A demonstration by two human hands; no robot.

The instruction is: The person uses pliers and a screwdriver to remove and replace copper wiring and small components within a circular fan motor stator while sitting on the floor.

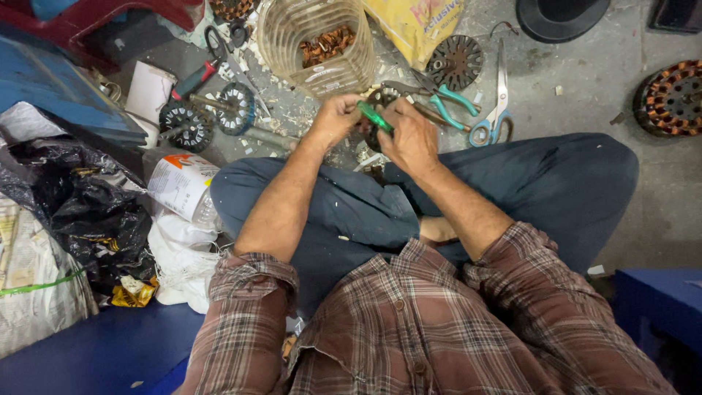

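Both hands closed on a small tool and a dark motor core, above the crossed legs.

The left hand (pixel 335 115) and right hand (pixel 409 137) are together, fingers clamped around a green-handled tool (pixel 375 117) and a round dark slotted metal stator (pixel 380 99) between them. Just beyond lie teal-handled pliers (pixel 452 101) and blue-handled scissors (pixel 497 102); a ribbed clear plastic jar (pixel 316 44) of copper scraps stands behind on the grey concrete floor (pixel 585 80).

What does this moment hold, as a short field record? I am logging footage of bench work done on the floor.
Setting: grey concrete floor, person seated cross-legged
Left hand: closed on a round dark metal motor core
Right hand: grips a green-handled tool against that core
Ahead: clear ribbed plastic jar holding copper scraps
Right of hands: teal-handled pliers, blue-handled scissors
Far right: copper-wound stator
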